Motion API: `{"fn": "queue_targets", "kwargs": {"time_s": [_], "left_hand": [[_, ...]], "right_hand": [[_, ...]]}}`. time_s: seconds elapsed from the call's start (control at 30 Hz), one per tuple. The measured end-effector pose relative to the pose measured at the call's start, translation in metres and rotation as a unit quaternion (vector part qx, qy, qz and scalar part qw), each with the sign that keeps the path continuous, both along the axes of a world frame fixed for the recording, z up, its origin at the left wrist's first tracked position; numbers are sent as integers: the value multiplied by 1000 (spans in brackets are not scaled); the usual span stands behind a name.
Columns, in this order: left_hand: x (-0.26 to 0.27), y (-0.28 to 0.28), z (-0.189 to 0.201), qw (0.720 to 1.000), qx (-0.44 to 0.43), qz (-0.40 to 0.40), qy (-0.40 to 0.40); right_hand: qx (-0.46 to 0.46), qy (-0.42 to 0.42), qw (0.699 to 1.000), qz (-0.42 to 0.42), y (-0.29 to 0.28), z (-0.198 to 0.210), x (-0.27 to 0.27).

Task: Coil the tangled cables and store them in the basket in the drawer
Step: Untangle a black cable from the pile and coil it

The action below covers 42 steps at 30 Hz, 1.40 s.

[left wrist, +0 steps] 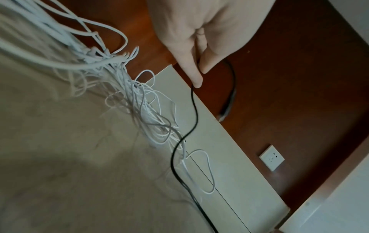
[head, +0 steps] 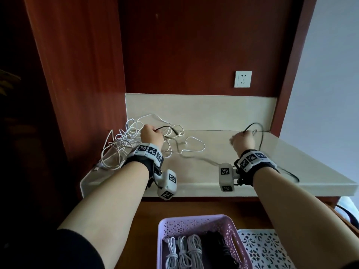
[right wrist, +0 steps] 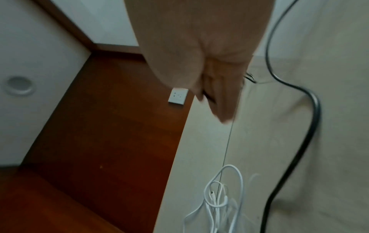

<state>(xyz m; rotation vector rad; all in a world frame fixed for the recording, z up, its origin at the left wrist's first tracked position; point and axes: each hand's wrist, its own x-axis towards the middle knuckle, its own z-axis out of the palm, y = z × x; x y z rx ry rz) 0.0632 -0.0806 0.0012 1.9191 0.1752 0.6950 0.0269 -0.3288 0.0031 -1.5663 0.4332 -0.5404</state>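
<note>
- While both of your hands work a black cable [head: 260, 136] above the pale worktop [head: 223, 177], your left hand [head: 151, 135] stands at the edge of the white tangle [head: 124, 140] and your right hand [head: 242, 140] is drawn off well to the right.
- To do this step well, as it seems, you should keep drawing the black cable sideways out of the white loops, slowly, so that it slides free instead of dragging the heap along.
- Once it runs clear, you would do best to wind it into even loops between your hands before it goes down to the basket [head: 163, 228].
- Your left fingers [left wrist: 191, 74] are almost closed: the wrist view shows the black cable [left wrist: 194, 110] pinched between finger and thumb, its plug end hanging just past the hand.
- Your right fingers [right wrist: 217, 100] are curled into a near fist; a dark strand shows inside the curl, though blur hides just how it is pinched, and the cable loops up and over behind the hand.
- Below the worktop the lilac basket sits in the open drawer, with several white coils [head: 184, 253] and a dark bundle [head: 217, 247] already laid side by side in it.
- Left on the worktop, the white tangle lies uncoiled by the wooden side panel.
</note>
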Motion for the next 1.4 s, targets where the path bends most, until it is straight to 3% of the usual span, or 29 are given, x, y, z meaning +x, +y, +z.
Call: {"fn": "queue_targets", "kwargs": {"time_s": [0.03,0.07,0.1,0.17,0.23,0.33,0.4,0.5,0.57,0.63,0.7,0.73,0.83,0.9,1.0,1.2,1.3,1.4], "left_hand": [[-2,-1,-2,1000,26,1,18],[-5,-3,-2,998,56,-5,34],[-9,-6,-2,994,89,-13,57],[-18,-15,1,980,142,-24,134],[-28,-23,7,963,183,-22,196],[-41,-42,20,968,192,-60,148],[-46,-59,26,971,125,-166,118],[-57,-80,28,936,122,-290,157],[-56,-85,22,921,163,-313,165],[-53,-84,13,918,151,-330,158],[-49,-80,5,921,163,-319,153],[-46,-75,1,921,185,-306,156],[-38,-56,-9,921,233,-270,159],[-32,-44,-14,939,222,-225,134],[-26,-33,-18,965,166,-182,90],[-22,-24,-14,970,123,-210,5],[-29,-25,-2,969,82,-228,-49],[-37,-28,12,963,69,-253,-70]], "right_hand": [[29,78,996,44,-2,-5,1],[96,85,988,89,0,-8,-1],[88,57,986,129,3,-11,-4],[-55,70,974,208,14,-11,-13],[-141,65,950,272,28,-12,-21],[-195,53,918,341,42,-12,-24],[-237,68,901,358,48,-14,-28],[-308,79,871,374,57,-17,-42],[-308,76,861,398,56,-22,-47],[-305,105,848,420,47,-21,-55],[-289,123,855,413,29,-16,-62],[-274,116,873,386,20,-13,-64],[-213,41,958,190,-12,-6,-58],[-189,31,976,99,-30,-7,-47],[-264,100,949,140,-39,-19,-29],[-311,128,898,282,-11,-34,-3],[-333,123,890,287,5,-39,11],[-342,70,908,230,21,-35,23]]}}
